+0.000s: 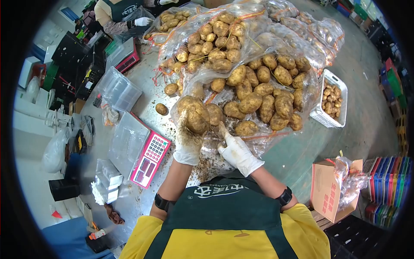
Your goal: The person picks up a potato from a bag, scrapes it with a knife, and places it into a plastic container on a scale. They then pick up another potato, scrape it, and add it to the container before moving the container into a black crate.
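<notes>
My left hand [188, 144], in a soiled white glove, is closed round a large potato [194, 113] at the near edge of the heap. A smaller brown potato [214, 114] sits right beside it, and the dirty fingertips of my right hand [241, 154] are on its lower end. That hand is gloved too, with its fingers drawn together. Beyond both hands, many potatoes [267, 103] spill from an opened clear plastic bag [312, 86]. One loose potato [161, 108] lies on the metal table to the left.
A red-and-white scale [152, 157] with a clear tray stands left of my arm. Several clear plastic boxes [118, 88] lie behind it. On the right are a white basket [319, 115] of small potatoes and a cardboard box [324, 190]. Across the table a co-worker's gloved hand [143, 21] shows.
</notes>
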The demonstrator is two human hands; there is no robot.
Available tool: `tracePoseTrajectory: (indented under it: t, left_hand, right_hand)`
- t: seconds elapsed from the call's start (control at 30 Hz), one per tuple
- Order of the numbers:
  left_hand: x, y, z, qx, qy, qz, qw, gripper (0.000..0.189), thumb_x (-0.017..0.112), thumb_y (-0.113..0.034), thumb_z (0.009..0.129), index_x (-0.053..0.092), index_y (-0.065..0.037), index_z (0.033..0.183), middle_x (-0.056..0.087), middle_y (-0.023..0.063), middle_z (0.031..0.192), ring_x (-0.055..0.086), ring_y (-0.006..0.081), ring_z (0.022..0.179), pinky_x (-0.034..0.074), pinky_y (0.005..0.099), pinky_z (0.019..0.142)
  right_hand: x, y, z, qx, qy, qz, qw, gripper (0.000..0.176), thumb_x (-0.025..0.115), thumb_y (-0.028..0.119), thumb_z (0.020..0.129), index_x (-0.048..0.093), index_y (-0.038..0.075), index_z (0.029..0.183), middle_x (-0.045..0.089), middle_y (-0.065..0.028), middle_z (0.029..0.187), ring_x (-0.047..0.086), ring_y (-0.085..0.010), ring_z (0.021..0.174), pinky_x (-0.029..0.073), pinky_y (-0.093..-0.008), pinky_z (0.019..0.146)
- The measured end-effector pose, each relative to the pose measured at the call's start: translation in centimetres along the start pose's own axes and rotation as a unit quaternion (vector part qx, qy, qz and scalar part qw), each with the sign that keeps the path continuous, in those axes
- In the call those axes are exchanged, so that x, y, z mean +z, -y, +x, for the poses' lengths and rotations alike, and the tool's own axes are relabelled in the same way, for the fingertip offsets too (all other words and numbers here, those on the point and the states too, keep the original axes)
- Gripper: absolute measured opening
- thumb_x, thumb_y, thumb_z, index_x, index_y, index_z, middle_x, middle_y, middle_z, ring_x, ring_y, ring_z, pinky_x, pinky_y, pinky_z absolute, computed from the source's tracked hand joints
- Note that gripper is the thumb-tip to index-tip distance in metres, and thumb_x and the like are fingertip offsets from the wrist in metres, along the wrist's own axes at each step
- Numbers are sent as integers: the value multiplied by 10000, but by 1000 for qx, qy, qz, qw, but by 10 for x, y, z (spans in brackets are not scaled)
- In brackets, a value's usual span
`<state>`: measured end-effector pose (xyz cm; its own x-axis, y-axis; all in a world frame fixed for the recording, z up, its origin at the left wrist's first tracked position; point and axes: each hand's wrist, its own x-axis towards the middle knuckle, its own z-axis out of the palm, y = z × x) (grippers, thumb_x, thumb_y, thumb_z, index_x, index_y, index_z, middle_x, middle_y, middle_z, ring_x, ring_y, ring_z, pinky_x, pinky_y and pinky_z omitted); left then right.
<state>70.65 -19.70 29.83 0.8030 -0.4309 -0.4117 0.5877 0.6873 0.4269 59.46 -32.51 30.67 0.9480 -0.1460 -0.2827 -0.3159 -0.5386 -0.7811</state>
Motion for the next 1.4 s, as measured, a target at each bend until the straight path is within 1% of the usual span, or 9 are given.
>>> tracePoseTrajectory:
  t: [0.1,0.33,0.53,0.8,0.93,0.97,1.03,1.17,1.4]
  left_hand:
    - [2,2,7,1,32,18,999,506,583,-337,881,455,-86,1302,535,135,1256,542,306,1124,479,494,928]
    - [9,1,6,10,23,-4,1000,480,566,-337,894,464,-82,1288,545,124,1247,547,293,1122,470,493,934]
    - [13,5,0,-4,29,-13,999,504,585,-325,883,445,-87,1306,526,132,1265,540,318,1133,473,518,936]
    - [16,4,4,-3,18,-29,999,536,624,-304,863,442,-86,1318,528,128,1265,540,299,1139,504,484,912]
    - [23,-4,-6,15,58,24,998,601,644,-394,836,439,-109,1324,504,130,1285,516,294,1149,503,466,900]
    - [3,-5,8,-67,128,-66,987,631,652,-428,817,437,-114,1320,504,133,1270,522,290,1097,510,438,848]
    - [-6,-10,10,-130,73,-162,975,618,633,-455,819,456,-114,1302,520,149,1232,536,286,1031,511,425,804]
    - [-8,-3,2,-71,31,-69,995,647,546,-576,832,496,-97,1264,574,158,1126,570,287,954,522,408,792]
    - [1,-1,-1,-161,81,-196,964,710,607,-510,812,432,-14,1289,513,197,1158,521,269,907,477,361,710]
  right_hand:
    - [9,6,-1,-30,24,-25,999,708,542,163,810,228,-19,1417,599,-280,730,604,-420,690,475,-485,652]
    - [4,-2,-1,-21,-38,26,999,747,552,162,809,198,127,1466,597,-232,675,592,-378,611,489,-418,619]
    - [22,2,-4,-85,12,-64,994,739,555,175,818,190,-28,1427,611,-253,691,618,-406,653,496,-483,624]
    - [12,2,-2,10,-32,-15,999,765,555,211,811,169,18,1443,604,-264,684,607,-417,636,490,-498,626]
    - [20,1,-7,-72,1,-10,997,740,570,219,811,219,21,1431,603,-263,681,603,-434,632,489,-503,619]
    - [28,-15,-4,-142,-105,31,984,707,576,214,813,264,52,1426,597,-258,671,607,-427,625,483,-509,601]
    - [-1,-1,-4,-20,-60,92,994,650,582,189,822,329,92,1412,598,-228,673,614,-363,623,488,-440,597]
    - [3,-9,-3,-13,-38,106,994,631,584,172,835,344,114,1415,602,-166,648,594,-305,575,487,-370,583]
    - [6,5,-12,-65,-13,-65,996,642,571,224,836,314,-42,1361,620,-236,731,617,-401,694,494,-477,645]
